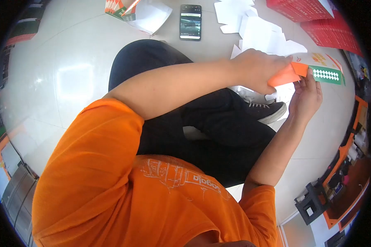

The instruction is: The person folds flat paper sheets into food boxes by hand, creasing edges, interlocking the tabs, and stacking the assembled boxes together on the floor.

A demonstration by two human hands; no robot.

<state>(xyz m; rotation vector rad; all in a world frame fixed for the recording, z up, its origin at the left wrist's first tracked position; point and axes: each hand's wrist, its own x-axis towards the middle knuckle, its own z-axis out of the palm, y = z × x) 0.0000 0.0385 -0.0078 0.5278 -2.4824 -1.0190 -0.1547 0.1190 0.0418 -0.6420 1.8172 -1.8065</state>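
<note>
Grip of left hand [259, 70] and right hand [306, 95] clamped on orange card [285, 75] between them

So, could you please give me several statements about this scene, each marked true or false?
1. The left hand grips an orange card. True.
2. The right hand is holding the phone. False: the phone lies on the floor, and the right hand's fingers are at the orange card.
3. The phone's screen is lit. True.
4. The person's shirt is green. False: the shirt is orange.
5. White card pieces lie on the floor beyond the hands. True.
</note>
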